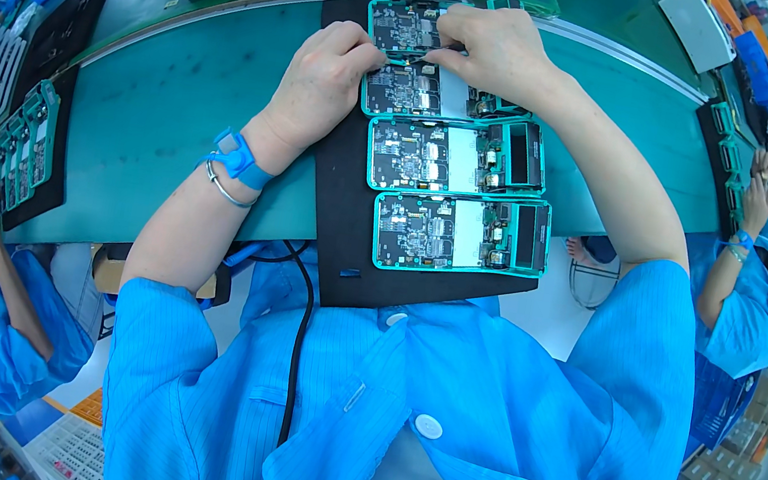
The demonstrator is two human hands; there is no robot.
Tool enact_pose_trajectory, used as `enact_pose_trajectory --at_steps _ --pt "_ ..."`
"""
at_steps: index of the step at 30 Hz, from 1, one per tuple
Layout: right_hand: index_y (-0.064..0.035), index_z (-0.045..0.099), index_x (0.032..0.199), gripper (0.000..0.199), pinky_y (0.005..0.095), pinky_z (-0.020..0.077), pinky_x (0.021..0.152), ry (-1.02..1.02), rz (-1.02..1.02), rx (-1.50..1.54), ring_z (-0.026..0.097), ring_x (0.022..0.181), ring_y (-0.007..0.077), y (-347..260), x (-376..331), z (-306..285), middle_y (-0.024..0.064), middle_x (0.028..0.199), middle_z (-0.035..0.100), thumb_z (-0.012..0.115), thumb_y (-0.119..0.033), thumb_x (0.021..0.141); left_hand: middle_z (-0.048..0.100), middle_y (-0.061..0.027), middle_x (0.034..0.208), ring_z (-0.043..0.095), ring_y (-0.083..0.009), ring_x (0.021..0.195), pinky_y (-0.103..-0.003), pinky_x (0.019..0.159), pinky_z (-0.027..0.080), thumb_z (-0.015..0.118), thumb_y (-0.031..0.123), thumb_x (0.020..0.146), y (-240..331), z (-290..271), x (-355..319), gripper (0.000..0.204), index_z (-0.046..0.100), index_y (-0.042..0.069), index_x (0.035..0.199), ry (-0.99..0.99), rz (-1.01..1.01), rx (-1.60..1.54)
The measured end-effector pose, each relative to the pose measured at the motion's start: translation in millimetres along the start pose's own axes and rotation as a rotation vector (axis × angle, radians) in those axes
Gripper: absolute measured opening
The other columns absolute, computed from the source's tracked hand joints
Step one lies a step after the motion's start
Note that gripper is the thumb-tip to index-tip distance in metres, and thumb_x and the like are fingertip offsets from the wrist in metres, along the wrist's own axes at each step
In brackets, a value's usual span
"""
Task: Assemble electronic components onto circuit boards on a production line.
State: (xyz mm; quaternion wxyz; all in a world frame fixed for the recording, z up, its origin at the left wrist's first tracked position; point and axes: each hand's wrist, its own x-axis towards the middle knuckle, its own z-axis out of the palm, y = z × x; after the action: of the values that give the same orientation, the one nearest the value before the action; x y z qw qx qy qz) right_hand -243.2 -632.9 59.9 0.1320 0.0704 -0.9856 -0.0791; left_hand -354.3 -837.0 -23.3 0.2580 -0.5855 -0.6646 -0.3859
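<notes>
The left grip and right grip face each other, knuckles up, where the top case and second case adjoin, thumbs and forefingers curled close; whether either pinches anything I cannot tell. Behind them, the forearms slant outward to bent elbows. Two lower cases continue the column on a black mat over the green surface.

Factory, elec. assy. line: 4 teal housings w/ PCBs on matted green bench, wrist strap, blue-smocked ppl L & R.
</notes>
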Motion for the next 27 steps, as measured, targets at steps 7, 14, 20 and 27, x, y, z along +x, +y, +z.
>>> enact_pose_trajectory --at_steps 7,14,20,27 --pt "-0.0092 0.063 0.082 0.029 0.0385 0.0487 0.061 0.041 -0.020 0.020 0.066 0.070 0.0251 6.4 -2.3 7.0 0.0040 0.079 0.065 0.074 -0.036 0.086 0.059 -0.0088 0.088 0.062 -0.0276 0.086 -0.038 0.076 0.052 0.068 -0.002 0.076 -0.1 0.0 0.9 0.012 0.068 0.005 0.086 -0.006 0.012 0.008" --pt "-0.0094 0.062 0.081 0.031 0.0391 0.0488 0.062 -0.042 0.019 0.031 0.066 0.071 0.0253 6.2 0.8 4.5 0.0037 0.079 0.066 0.074 -0.038 0.086 0.058 -0.0090 0.089 0.062 -0.0275 0.087 -0.038 0.076 0.051 0.068 -0.002 0.074 -4.3 1.5 0.9 0.013 0.067 0.004 0.086 -0.018 0.052 0.017" --pt "-0.0090 0.062 0.080 0.032 0.0399 0.0492 0.064 -0.020 0.000 0.031 0.066 0.073 0.0260 7.3 1.7 5.2 0.0043 0.080 0.066 0.073 -0.038 0.086 0.056 -0.0101 0.087 0.059 -0.0286 0.087 -0.039 0.076 0.050 0.068 -0.002 0.073 -4.3 -1.7 7.6 0.012 0.065 0.004 0.083 -0.074 0.112 -0.002" --pt "-0.0090 0.064 0.080 0.032 0.0409 0.0497 0.065 -0.032 -0.019 0.044 0.066 0.074 0.0270 7.2 2.2 4.8 0.0051 0.080 0.065 0.074 -0.039 0.085 0.055 -0.0105 0.086 0.059 -0.0296 0.087 -0.040 0.077 0.049 0.065 -0.005 0.074 -13.9 -3.8 13.9 0.012 0.064 0.004 0.082 -0.153 0.164 -0.036"
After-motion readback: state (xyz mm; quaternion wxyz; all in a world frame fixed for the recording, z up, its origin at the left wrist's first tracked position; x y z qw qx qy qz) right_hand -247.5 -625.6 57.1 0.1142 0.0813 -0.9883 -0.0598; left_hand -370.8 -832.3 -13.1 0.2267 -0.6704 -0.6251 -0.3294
